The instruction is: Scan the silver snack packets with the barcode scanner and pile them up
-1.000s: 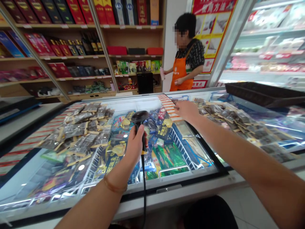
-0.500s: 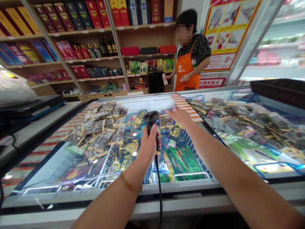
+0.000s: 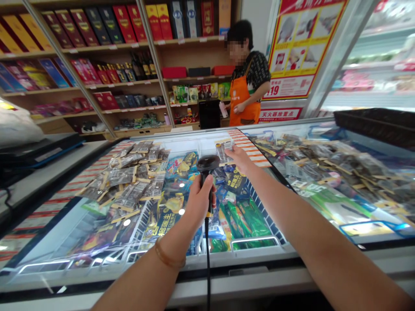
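Observation:
My left hand (image 3: 200, 196) is closed around the handle of a black handheld barcode scanner (image 3: 208, 163), held upright over the chest freezer (image 3: 249, 264). A black cable hangs from the handle's lower end. Beyond the scanner and to its right, my right hand (image 3: 240, 159) grips the right edge of a clear packet (image 3: 223, 151) with brown contents and tan strips. Most of those fingertips are hard to make out. Below both hands lie blue and yellow snack-style packs (image 3: 171, 211) and green packs (image 3: 244, 220) in a white wire basket.
Similar brown packets (image 3: 129, 172) are heaped at the left, and more packets (image 3: 343, 168) fill the right section. A dark tray (image 3: 372, 127) rests at the far right. A person in an orange apron (image 3: 244, 99) stands beyond the freezer, near shelves of boxes (image 3: 201, 36).
My right hand has brought the brown packet upward and slightly left, into fuller view. The scanner stays in my left hand. The view has shifted a little.

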{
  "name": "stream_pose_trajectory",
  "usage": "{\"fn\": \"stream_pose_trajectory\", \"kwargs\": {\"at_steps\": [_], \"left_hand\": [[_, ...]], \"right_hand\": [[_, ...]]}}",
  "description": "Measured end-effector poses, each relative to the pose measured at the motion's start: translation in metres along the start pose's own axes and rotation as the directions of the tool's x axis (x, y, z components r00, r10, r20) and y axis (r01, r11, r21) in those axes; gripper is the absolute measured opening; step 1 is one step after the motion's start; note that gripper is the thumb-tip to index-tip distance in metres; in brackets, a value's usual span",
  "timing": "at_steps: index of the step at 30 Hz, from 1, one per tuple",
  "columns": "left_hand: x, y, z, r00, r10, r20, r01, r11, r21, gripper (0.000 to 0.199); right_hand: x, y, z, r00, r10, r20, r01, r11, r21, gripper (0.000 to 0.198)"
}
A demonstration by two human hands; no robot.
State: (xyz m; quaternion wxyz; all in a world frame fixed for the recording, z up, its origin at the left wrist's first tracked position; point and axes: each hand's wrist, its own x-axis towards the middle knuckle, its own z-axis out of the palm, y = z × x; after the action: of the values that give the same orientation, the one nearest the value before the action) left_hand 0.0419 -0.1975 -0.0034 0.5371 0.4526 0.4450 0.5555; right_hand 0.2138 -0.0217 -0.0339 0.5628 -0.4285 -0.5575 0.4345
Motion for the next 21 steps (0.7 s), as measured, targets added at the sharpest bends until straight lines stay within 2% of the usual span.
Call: {"fn": "stream_pose_trajectory", "kwargs": {"at_steps": [3, 5, 9, 14, 21], "left_hand": [[-0.0033, 0.0007, 0.0011, 0.998, -0.013, 0.063, 0.012, 1.000, 0.026, 0.056], [-0.0056, 0.0018, 0.0021, 0.995, -0.013, 0.100, 0.007, 0.998, 0.054, 0.056], [-0.0080, 0.0023, 0.0036, 0.989, 0.005, 0.146, -0.018, 0.996, 0.088, 0.054], [-0.0077, -0.0016, 0.0034, 0.981, -0.010, 0.192, -0.011, 0.994, 0.108, 0.054], [-0.0067, -0.0037, 0.0035, 0.977, -0.004, 0.214, -0.025, 0.991, 0.134, 0.055]], "right_hand": [[0.0006, -0.0036, 0.0018, 0.994, 0.109, -0.018, -0.100, 0.953, 0.287, 0.026], [0.0004, -0.0051, 0.0031, 0.990, 0.138, -0.034, -0.119, 0.933, 0.341, 0.029], [-0.0010, -0.0045, 0.0029, 0.992, 0.130, -0.008, -0.120, 0.936, 0.330, 0.039], [-0.0018, -0.0031, 0.0016, 0.997, 0.081, -0.002, -0.078, 0.973, 0.215, 0.057], [0.0006, -0.0024, 0.0035, 0.998, 0.055, -0.007, -0.052, 0.978, 0.204, 0.061]]}}
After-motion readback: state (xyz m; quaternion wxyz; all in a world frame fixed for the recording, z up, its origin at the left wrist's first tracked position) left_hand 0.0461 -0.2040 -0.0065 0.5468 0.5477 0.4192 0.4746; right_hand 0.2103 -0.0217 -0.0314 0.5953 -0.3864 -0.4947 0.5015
